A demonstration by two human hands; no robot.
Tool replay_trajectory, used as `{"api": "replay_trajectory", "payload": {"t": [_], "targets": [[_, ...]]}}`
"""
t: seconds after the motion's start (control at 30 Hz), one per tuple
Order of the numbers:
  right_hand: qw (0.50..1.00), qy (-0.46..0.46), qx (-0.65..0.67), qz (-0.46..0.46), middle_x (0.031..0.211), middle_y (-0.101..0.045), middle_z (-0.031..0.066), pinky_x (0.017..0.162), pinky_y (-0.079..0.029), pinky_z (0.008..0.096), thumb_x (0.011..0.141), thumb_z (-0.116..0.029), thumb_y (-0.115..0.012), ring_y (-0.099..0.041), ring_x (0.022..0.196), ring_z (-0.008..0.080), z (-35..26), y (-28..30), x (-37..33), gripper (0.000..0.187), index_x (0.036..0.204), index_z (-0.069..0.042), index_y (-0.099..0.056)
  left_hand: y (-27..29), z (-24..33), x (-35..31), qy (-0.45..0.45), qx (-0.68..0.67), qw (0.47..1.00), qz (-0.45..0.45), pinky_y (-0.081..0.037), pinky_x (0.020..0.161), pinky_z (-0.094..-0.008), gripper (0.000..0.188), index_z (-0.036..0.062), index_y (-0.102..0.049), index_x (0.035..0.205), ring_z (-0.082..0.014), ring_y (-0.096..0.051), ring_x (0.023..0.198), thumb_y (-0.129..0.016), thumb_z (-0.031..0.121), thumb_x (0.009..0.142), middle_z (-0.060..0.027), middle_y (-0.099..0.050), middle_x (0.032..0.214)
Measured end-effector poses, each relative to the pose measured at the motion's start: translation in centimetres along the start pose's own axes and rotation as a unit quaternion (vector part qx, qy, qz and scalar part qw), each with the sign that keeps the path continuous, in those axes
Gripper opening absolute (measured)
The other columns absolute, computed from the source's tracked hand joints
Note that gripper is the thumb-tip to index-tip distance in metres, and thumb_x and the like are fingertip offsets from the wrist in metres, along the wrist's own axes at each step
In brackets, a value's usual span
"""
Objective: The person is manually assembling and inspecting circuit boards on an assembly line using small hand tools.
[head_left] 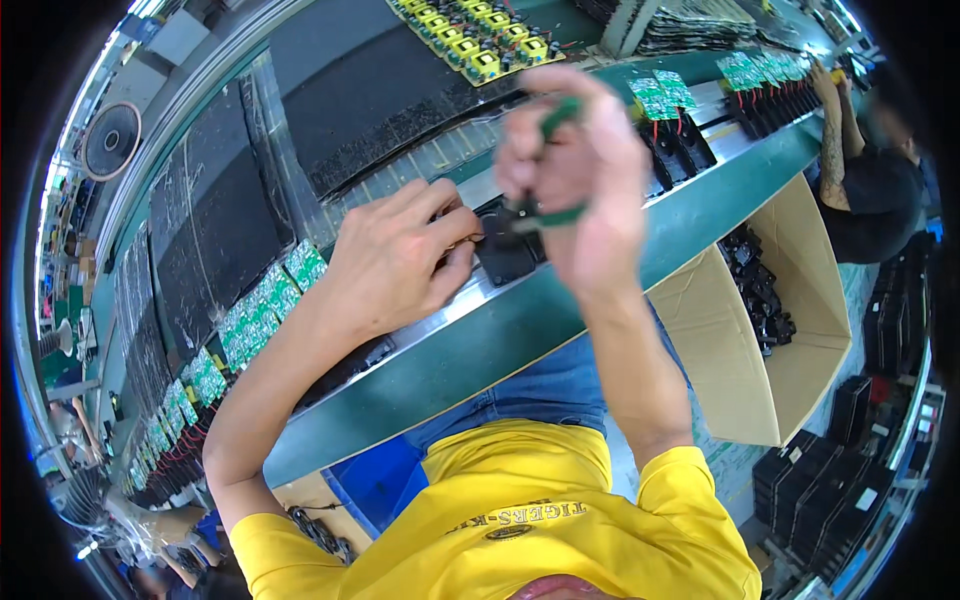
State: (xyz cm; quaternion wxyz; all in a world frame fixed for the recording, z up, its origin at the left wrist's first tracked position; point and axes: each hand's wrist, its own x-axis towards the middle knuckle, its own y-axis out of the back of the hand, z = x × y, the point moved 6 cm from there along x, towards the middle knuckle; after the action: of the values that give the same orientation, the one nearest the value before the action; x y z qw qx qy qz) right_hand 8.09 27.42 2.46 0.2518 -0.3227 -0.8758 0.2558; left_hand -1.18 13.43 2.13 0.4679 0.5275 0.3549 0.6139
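Observation:
A black plastic case (506, 258) lies on the metal strip along the near edge of the bench. My left hand (405, 250) is curled at its left side, thumb and fingers closed on that edge. Above the case's right side, my right hand (585, 185) is raised and smeared by motion. Its fingers wrap round green-handled pliers (562, 214), whose dark jaws point left over the case. The exact shape of the jaws is blurred, and my left fingers hide part of the case.
Green circuit boards (258, 318) line the bench at left, with more boards (662, 95) on black cases at right. Yellow-component boards (480, 40) lie on a black mat (370, 110). A cardboard box (790, 370) of black parts stands right, near a co-worker (870, 190).

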Motion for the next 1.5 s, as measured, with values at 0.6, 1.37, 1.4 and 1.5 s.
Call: {"api": "replay_trajectory", "payload": {"t": [0.6, 1.37, 1.4, 1.5], "targets": [[0.639, 0.126, -0.743, -0.154, 0.118, -0.064, 0.0034, 0.087, -0.055, 0.0370, 0.092, -0.017, -0.094, -0.059, 0.095, 0.0224, -2.6, 2.7, -8.3, 0.017, 0.108, -0.016, -0.092, -0.5, 0.6, 0.1, 0.126, -0.065, 0.989, 0.045, -0.055, 0.065, -0.0339, 0.004, 0.0138, -0.083, 0.104, -0.0180, -0.072, 0.084, -0.083, 0.012, 0.101, 0.0013, -0.069, 0.116], [0.660, 0.120, -0.727, -0.149, 0.117, -0.063, 0.0033, 0.088, -0.056, 0.0373, 0.091, -0.017, -0.095, -0.059, 0.097, 0.0229, -2.4, 3.1, -8.3, 0.016, 0.106, -0.015, -0.090, -0.7, 1.7, 2.0, 0.080, 0.078, 0.994, 0.019, -0.056, 0.072, -0.0332, 0.005, 0.0111, -0.083, 0.102, -0.0201, -0.070, 0.083, -0.081, 0.015, 0.099, 0.0013, -0.069, 0.110], [0.661, 0.120, -0.726, -0.149, 0.117, -0.063, 0.0034, 0.088, -0.056, 0.0373, 0.091, -0.017, -0.095, -0.059, 0.097, 0.0229, -2.5, 3.0, -8.3, 0.016, 0.107, -0.015, -0.090, -0.7, 1.6, 2.1, 0.077, 0.078, 0.994, 0.021, -0.056, 0.069, -0.0337, 0.006, 0.0114, -0.084, 0.099, -0.0202, -0.071, 0.083, -0.081, 0.017, 0.100, 0.0011, -0.069, 0.109], [0.662, 0.120, -0.724, -0.151, 0.117, -0.063, 0.0036, 0.088, -0.056, 0.0372, 0.091, -0.017, -0.095, -0.059, 0.097, 0.0228, -2.5, 3.0, -8.3, 0.016, 0.107, -0.015, -0.090, -0.6, 1.7, 2.3, 0.072, 0.077, 0.994, 0.026, -0.057, 0.064, -0.0347, 0.010, 0.0121, -0.084, 0.094, -0.0202, -0.071, 0.081, -0.081, 0.020, 0.101, 0.0007, -0.068, 0.107]]}}
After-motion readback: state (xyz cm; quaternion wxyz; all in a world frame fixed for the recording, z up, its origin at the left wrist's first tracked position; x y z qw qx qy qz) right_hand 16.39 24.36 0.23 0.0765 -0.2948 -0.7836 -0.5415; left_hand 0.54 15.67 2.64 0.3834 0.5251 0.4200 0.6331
